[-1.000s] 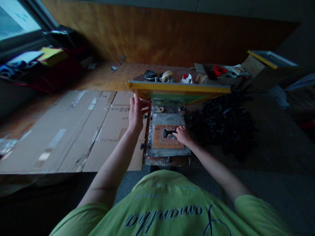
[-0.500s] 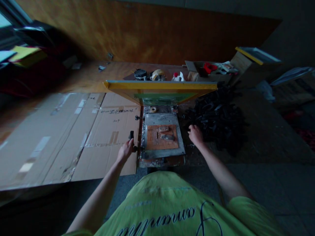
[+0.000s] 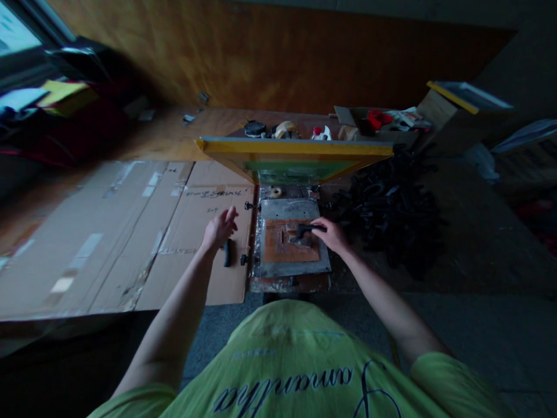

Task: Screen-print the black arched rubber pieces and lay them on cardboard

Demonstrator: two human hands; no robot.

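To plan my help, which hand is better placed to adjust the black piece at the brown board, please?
Likely the right hand, which holds that black piece; the left hand is over cardboard.

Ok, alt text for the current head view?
A person's right hand holds a black part at a brown board, with a yellow-edged frame tilted up behind. The left hand is open over cardboard near another black piece; a black heap lies at right.

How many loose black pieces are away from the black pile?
2: one piece on the cardboard near the left hand, another piece in the right hand. Others may be hidden.
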